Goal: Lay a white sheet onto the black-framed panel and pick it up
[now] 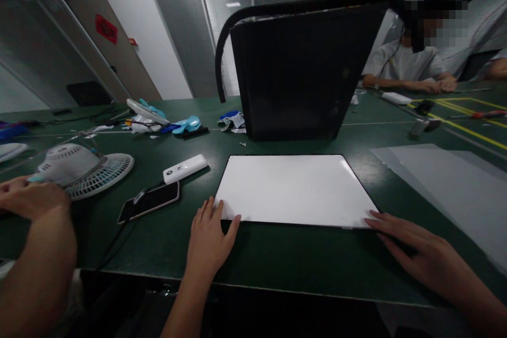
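A flat white rectangular panel with a thin black edge lies on the green table in front of me. My left hand rests at the panel's front left corner, with its fingers stretched out and the thumb apart near the front edge. At the front right corner, the fingertips of my right hand touch the panel, fingers extended and flat. Behind the panel stands a large dark screen-like slab, tilted upright, with a loose black strip running along its top.
To the left lie a phone, a white handheld device and a white fan, near another person's hand. Translucent sheets spread at the right. Light-blue parts sit further back. A person sits across the table.
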Available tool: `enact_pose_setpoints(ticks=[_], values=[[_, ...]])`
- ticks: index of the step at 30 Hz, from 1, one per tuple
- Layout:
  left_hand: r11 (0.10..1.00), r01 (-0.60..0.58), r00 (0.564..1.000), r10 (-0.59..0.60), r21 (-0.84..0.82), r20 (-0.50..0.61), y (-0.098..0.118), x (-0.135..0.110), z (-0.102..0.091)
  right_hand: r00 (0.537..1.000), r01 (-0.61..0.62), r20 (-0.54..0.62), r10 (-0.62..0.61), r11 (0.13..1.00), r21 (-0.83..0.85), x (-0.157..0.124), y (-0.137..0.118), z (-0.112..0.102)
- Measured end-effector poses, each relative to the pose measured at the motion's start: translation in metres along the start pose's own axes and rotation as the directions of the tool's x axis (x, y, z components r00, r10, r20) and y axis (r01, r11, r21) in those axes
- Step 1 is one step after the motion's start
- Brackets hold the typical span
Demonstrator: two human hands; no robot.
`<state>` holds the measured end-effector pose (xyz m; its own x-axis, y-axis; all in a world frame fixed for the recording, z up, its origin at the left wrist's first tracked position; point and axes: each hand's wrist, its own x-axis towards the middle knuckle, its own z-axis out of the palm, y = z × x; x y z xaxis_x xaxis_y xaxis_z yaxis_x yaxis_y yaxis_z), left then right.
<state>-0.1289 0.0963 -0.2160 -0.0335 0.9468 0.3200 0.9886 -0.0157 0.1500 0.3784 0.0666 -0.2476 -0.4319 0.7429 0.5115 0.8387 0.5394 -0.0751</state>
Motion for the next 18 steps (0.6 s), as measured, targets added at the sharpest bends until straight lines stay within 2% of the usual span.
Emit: enact_pose_setpoints(ticks=[7, 11, 18], values=[[1.0, 0.011, 1.0, -0.011, 0.013, 0.018, 0.0004, 0.0013, -0.0017, 1.0, -0.006, 0.019, 0.006, 1.0, -0.009, -0.0017, 0.0021, 0.002], [1.0, -0.006, 1.0, 0.005, -0.012, -0.012, 0.0, 0.001, -0.0011, 0.999, -0.023, 0.027, 0.023, 1.0, 0.013, 0.0016, -0.001, 0.0001], [0.999, -0.029, 0.999, 0.027, -0.045, -0.045, -0.0006, 0.0009, -0.0033, 0.987, -0.161, 0.006, 0.161, 0.987, -0.017, 0.0032, 0.0007, 0.0028]])
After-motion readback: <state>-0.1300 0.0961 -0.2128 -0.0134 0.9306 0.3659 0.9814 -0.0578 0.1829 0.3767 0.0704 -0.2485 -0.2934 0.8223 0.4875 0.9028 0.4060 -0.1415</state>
